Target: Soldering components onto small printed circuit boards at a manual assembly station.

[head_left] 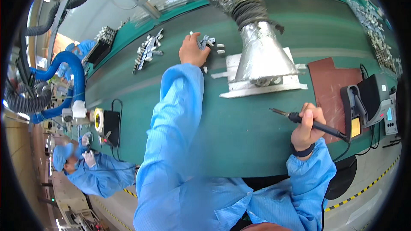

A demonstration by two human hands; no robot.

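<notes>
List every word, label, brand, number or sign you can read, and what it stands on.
None can be quoted.
Lit blue screen on the grey box-shaped soldering station: too small to read.
White rectangular sticker on that station: too small to read.
Black pen-shaped soldering iron: no legible marking.

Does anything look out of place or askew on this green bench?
A few small white pieces lie scattered beside the left hand, apart from the jumbled heap farther left; otherwise nothing clearly stands out.
</notes>
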